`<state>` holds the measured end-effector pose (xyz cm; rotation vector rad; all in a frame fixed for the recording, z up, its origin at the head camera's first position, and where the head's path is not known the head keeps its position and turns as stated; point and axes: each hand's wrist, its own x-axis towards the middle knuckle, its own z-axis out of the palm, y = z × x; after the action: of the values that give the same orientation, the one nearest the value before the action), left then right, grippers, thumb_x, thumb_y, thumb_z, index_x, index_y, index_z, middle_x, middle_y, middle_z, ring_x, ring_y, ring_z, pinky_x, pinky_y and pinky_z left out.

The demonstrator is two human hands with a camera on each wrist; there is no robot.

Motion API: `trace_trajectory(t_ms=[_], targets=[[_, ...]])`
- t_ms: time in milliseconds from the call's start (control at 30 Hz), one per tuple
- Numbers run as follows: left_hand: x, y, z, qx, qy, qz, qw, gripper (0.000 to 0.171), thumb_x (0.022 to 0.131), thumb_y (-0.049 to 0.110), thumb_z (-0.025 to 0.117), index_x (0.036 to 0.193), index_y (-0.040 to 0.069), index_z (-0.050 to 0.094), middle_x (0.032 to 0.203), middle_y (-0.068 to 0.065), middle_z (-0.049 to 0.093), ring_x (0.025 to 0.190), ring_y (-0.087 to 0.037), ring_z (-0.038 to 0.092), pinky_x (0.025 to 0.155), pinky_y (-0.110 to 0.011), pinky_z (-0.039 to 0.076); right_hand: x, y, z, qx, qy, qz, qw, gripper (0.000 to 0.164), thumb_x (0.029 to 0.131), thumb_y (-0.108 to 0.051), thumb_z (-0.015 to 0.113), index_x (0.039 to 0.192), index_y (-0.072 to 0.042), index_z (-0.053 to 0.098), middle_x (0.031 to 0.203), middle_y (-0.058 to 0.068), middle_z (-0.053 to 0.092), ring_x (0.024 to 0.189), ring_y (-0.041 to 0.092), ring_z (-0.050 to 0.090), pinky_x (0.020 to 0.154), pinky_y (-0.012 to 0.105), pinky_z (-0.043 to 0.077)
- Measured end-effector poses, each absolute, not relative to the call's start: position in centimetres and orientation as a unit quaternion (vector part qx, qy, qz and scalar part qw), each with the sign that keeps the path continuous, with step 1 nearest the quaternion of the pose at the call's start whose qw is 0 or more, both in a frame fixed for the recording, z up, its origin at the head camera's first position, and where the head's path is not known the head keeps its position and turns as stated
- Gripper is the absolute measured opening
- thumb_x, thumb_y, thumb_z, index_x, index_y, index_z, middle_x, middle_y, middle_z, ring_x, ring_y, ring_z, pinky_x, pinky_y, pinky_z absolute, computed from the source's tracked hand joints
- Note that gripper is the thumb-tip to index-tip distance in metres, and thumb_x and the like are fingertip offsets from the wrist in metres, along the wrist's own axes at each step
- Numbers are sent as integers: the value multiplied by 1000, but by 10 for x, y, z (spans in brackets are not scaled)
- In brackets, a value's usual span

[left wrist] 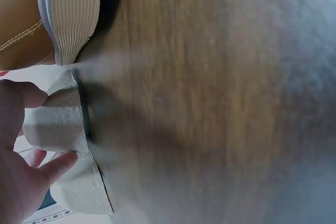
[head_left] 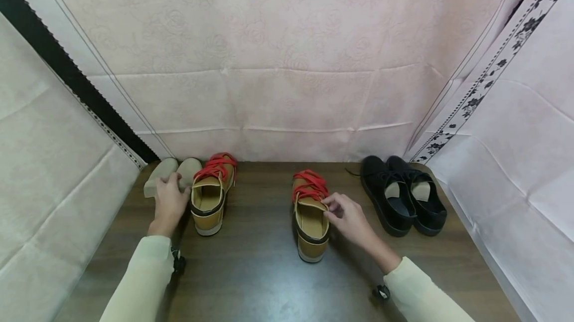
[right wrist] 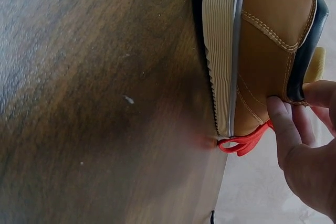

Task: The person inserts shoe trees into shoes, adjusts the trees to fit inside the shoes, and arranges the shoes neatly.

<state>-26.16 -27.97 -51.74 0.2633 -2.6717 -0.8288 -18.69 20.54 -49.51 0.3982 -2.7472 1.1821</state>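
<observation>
A pair of beige toe-shaped pieces, like moulded shoe inserts (left wrist: 55,127), lies side by side at the far left. My left hand (head_left: 169,202) pinches the right one, thumb on its near side and fingers in the gap between the two. Right beside it stands a tan shoe with red laces (head_left: 208,197), toe pointing away. Its matching tan shoe (head_left: 311,242) stands upright in the middle. My right hand (head_left: 350,217) grips that shoe's collar at the right side, just behind the red laces (right wrist: 247,142), with thumb and fingers on either side of the edge.
At the right, a pair of black shoes (head_left: 403,197) stands close together, with a loose lace end on the floor. Brown wood-grain floor (head_left: 251,272) lies underneath. Pale cloth walls (head_left: 287,87) enclose the back and both sides.
</observation>
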Motion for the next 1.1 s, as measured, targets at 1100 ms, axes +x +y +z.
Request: trace_trajectory(t_ms=[1100], targets=[[-231, -266, -460, 36, -906, -263, 331, 36, 86, 3, 68, 122, -4, 65, 123, -33, 46, 103, -53, 51, 82, -68, 48, -187, 206, -495, 146, -908, 386, 74, 26, 89, -6, 80, 110, -19, 71, 90, -4, 62, 87, 11, 63, 84, 34, 59]])
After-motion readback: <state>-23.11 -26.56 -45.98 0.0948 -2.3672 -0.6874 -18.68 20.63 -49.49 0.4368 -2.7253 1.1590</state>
